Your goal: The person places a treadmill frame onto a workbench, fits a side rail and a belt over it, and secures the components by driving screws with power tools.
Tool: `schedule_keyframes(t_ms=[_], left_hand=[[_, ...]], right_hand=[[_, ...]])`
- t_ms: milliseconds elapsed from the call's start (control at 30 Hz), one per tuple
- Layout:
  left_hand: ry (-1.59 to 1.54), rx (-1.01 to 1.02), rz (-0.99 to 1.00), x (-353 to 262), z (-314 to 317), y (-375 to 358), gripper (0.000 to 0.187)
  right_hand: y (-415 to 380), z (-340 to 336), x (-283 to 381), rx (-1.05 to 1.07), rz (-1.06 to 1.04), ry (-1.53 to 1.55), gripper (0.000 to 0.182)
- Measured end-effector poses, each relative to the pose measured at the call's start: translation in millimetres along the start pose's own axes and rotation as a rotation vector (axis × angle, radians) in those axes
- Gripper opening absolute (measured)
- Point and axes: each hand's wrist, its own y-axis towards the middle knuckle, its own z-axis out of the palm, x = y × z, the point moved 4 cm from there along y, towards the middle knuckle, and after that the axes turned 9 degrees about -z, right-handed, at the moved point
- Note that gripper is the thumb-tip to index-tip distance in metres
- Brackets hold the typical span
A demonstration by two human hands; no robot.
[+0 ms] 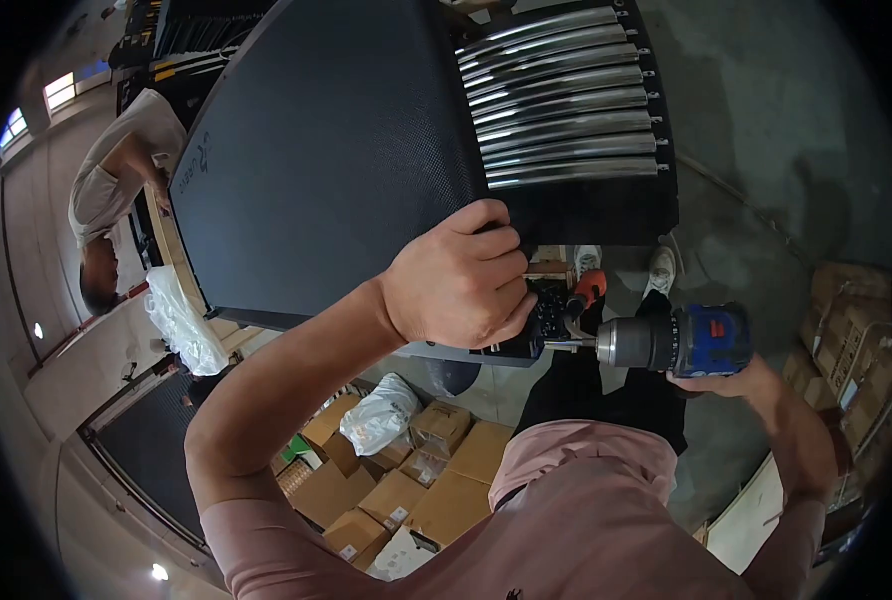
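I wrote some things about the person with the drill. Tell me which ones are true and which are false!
1. The right hand holds a blue drill. True.
2. The left hand is flat and open on the floor. False: it is closed on the lower edge of the big black treadmill belt.
3. Shiny metal rollers lie in a row beside the belt. True.
4. The cardboard boxes are stacked on top of the treadmill. False: they sit down on the floor, below the arms.
5. Another person in a light shirt is at the far left. True.
6. The drill points away from the left hand. False: its tip points toward it.
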Motion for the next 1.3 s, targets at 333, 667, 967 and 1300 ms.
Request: schedule_keyframes(t_ms=[333, 667, 967, 1300], left_hand=[[0.039, 0.03, -0.004, -3, 5, 3, 0.022], [0.013, -0.004, 0.008, -7, 1, 7, 0.022], [-0.016, -0.011, 0.016, 11, 21, 1, 0.02], [-0.136, -0.225, 0.061, 11, 11, -11, 0.027]], right_hand=[[51, -30, 30, 0.069, -0.383, -0.177, 0.048], [-2, -81, 153, -0.294, 0.041, -0.321, 0.036], [296, 27, -68, -0.334, 0.134, 0.382, 0.025], [500, 139, -100, -0.285, -0.193, -0.592, 0.041]])
